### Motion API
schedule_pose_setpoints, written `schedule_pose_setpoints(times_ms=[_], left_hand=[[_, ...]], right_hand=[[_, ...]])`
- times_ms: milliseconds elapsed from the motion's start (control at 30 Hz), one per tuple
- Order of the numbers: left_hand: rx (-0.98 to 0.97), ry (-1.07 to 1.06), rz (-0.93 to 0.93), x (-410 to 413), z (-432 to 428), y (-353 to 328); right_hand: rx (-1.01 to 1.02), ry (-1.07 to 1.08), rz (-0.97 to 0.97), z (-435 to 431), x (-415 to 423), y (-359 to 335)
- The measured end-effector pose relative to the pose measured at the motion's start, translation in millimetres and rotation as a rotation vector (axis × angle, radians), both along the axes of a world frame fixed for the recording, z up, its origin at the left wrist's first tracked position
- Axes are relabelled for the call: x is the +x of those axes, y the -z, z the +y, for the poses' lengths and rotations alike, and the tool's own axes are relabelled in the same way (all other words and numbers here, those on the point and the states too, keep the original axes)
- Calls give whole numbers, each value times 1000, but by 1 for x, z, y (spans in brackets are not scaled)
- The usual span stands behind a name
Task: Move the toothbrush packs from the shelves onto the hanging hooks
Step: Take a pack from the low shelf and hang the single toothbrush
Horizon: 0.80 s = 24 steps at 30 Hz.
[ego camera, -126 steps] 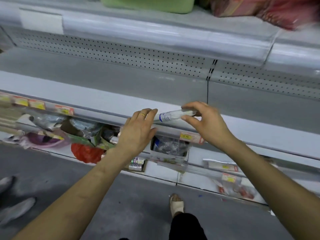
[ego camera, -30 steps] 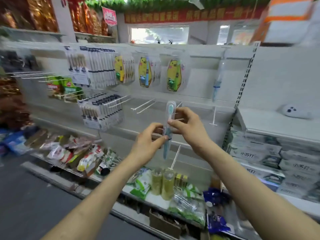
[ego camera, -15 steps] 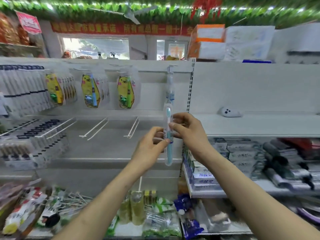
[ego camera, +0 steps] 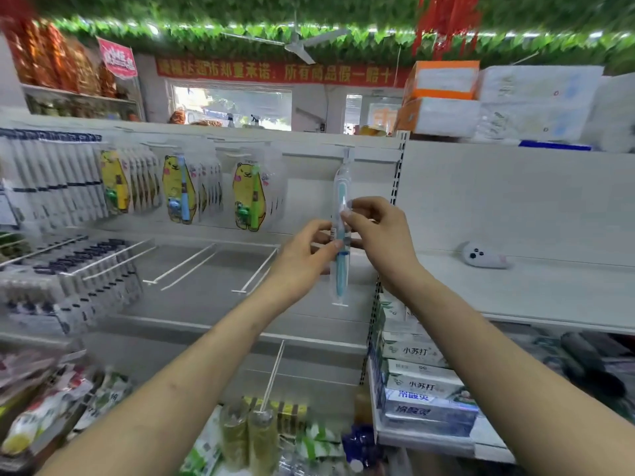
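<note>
Top: ceiling fan (ego camera: 302, 46), red banner (ego camera: 275, 72) w/ yellow text, green foliage (ego camera: 240, 15). Upper R: orange-white cartons (ego camera: 441, 97), stacked. Mid R: 1 white plush toy (ego camera: 484, 255). Below: toothpaste boxes (ego camera: 419, 383), stacked. Bottom ctr: 2 green bottles (ego camera: 263, 441), upright.

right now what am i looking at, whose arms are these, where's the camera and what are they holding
There is no machine: these are a person's two bare arms, filmed by one wide-angle camera worn on their head, facing a shop display. The left hand and the right hand both pinch a clear toothbrush pack with a blue brush inside, held upright. To the left, yellow bear-shaped packs hang on hooks, with bare hooks below them. At lower right, toothpaste boxes are stacked. A similar pack seems to hang just above the held one.
</note>
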<state>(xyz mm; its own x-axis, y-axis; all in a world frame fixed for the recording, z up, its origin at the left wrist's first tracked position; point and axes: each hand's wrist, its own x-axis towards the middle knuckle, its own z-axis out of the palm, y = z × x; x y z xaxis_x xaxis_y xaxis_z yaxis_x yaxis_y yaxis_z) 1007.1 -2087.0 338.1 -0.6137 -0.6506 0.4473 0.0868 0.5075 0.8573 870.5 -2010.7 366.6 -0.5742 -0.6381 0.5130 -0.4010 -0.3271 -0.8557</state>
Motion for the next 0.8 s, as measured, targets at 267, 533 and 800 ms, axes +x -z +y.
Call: schedule_pose_setpoints(times_ms=[267, 533, 800], left_hand=[[-20, -9, 46, -23, -29, -6], [-50, 34, 56, -21, -46, -7], [-67, 60, 49, -29, -57, 2]], right_hand=[[-21, 37, 9, -26, -19, -12], [-34, 90, 33, -40, -18, -11], [-53, 108, -39, -47, -25, 0]])
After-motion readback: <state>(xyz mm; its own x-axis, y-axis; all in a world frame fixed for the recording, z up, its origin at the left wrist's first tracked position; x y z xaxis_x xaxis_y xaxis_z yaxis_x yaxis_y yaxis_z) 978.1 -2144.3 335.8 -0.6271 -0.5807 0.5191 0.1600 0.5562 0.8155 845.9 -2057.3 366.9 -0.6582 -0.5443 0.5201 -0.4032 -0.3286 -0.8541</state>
